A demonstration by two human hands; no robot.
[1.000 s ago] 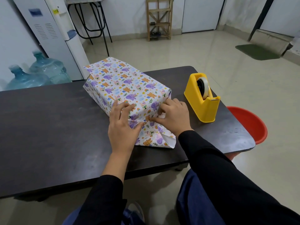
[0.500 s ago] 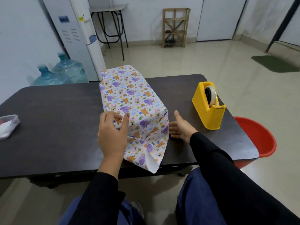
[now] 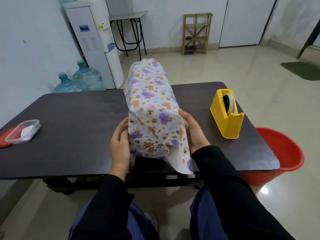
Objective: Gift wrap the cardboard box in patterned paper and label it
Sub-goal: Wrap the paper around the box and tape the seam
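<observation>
Probably an office back room: white water dispenser (image 3: 91, 40), 2 spare blue water jugs (image 3: 87, 77), glossy tiled floor (image 3: 225, 70).

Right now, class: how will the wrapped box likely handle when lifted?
Probably stiff: the wrapped box shows straight sides between left hand and right hand. Its loose paper end droops and wrinkles, so likely floppy, easily torn.

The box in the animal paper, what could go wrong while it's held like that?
The cardboard box wrapped in animal-patterned paper has loose, untaped paper flaps at its near end; they might spring open or crease. The left hand and right hand both hold it, so neither is free for the yellow plastic tape dispenser. Its near end is off the dark table, so it might slip.
</observation>
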